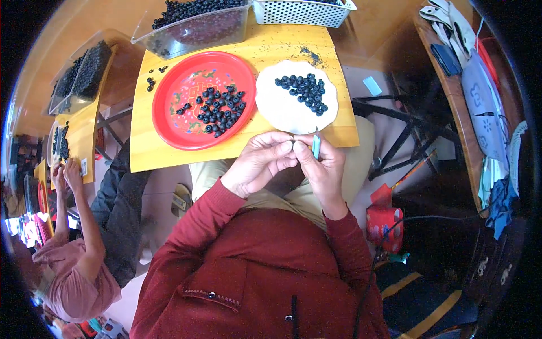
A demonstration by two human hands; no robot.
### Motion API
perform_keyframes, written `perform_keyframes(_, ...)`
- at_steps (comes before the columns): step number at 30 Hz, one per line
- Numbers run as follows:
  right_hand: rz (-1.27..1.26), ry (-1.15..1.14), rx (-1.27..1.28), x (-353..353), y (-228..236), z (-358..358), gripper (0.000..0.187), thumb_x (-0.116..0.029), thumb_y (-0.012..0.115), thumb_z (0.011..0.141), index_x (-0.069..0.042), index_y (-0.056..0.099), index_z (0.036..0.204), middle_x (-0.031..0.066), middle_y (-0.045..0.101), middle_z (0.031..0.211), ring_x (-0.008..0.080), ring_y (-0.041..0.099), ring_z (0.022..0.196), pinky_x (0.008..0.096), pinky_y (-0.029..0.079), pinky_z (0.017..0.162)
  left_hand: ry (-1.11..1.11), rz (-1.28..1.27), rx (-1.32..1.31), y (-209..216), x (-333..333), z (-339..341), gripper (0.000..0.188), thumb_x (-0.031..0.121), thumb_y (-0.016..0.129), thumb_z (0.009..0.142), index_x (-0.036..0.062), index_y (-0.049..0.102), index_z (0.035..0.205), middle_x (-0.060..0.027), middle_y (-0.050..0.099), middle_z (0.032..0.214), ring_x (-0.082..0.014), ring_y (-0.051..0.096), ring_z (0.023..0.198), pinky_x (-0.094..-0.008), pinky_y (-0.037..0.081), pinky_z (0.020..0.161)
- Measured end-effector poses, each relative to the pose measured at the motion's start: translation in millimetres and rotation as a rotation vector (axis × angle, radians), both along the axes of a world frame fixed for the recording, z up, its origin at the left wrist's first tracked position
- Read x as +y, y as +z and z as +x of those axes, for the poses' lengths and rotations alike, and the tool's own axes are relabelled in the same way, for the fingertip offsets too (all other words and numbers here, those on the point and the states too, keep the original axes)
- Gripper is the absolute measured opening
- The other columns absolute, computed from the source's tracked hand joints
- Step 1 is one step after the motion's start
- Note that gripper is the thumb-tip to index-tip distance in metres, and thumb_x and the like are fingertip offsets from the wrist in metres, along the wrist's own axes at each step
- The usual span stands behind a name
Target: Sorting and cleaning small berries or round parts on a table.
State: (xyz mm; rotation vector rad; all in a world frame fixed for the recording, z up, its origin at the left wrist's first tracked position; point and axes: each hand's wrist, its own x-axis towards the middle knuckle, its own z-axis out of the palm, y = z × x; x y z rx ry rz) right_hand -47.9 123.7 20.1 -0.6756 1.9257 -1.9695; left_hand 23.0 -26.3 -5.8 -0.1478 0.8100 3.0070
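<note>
My left hand [262,159] and my right hand [323,165] meet just off the near edge of the table, below the white plate. The thumbs and fingertips of both are pinched together at a small dark piece, mostly hidden by the fingers. Between the fingers of my right hand a slim light-green pen-like tool [316,147] sticks up, its thin tip pointing away from me. Ahead, the white scalloped plate [276,113] holds a cluster of dark round bead-like pieces [309,95]. Left of it, the red round tray [169,121] holds more of them, some with a pale spot.
A clear plastic bin [197,37] full of dark pieces and a white perforated basket [299,14] stand at the back of the wooden table [148,155]. Dark crumbs lie behind the plate. At left, another person's hands [68,174] work at a second table.
</note>
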Motion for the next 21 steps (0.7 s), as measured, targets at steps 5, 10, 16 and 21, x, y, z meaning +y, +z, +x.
perform_keyframes(5, -0.018, 0.006, -0.114, -4.4, 8.4, 0.3, 0.018, -0.015, 0.066, 0.095, 0.001, 0.071, 0.102, 0.0001, 0.067, 0.083, 0.0048, 0.059, 0.076, 0.0219, 0.048, 0.067, 0.003, 0.022, 0.003, 0.9, -3.2, -2.1, 0.018, 0.008, 0.063, 0.095, 0.0009, 0.064, 0.111, -0.0109, 0.069, 0.104, -0.0173, 0.068, 0.093, -0.0325, 0.058, 0.084)
perform_keyframes(10, -0.068, 0.036, -0.261, -5.9, 8.8, -1.9, 0.020, -0.016, 0.065, 0.096, 0.002, 0.070, 0.103, 0.0007, 0.069, 0.084, 0.0035, 0.059, 0.076, 0.0207, 0.049, 0.068, -0.008, 0.056, 0.010, -1.7, -6.5, -4.1, 0.016, 0.006, 0.062, 0.095, 0.0022, 0.065, 0.110, -0.0087, 0.070, 0.100, -0.0162, 0.068, 0.089, -0.0317, 0.058, 0.082)
perform_keyframes(16, -0.070, 0.036, -0.192, -5.3, 8.2, -3.0, 0.020, -0.016, 0.064, 0.096, 0.002, 0.070, 0.103, -0.0004, 0.069, 0.084, 0.0031, 0.058, 0.074, 0.0199, 0.047, 0.065, 0.018, 0.037, -0.031, 0.9, -8.5, -4.6, 0.015, 0.005, 0.062, 0.095, 0.0036, 0.065, 0.110, -0.0082, 0.070, 0.098, -0.0167, 0.068, 0.089, -0.0325, 0.058, 0.082)
perform_keyframes(21, 0.115, 0.013, -0.235, -1.2, 6.0, -7.2, 0.024, -0.019, 0.063, 0.097, 0.003, 0.068, 0.106, 0.0002, 0.068, 0.083, 0.0053, 0.060, 0.076, 0.0235, 0.050, 0.068, 0.011, 0.045, 0.040, 5.3, -11.8, -4.7, 0.015, 0.006, 0.063, 0.095, 0.0038, 0.065, 0.110, -0.0084, 0.070, 0.098, -0.0171, 0.068, 0.091, -0.0333, 0.058, 0.083)
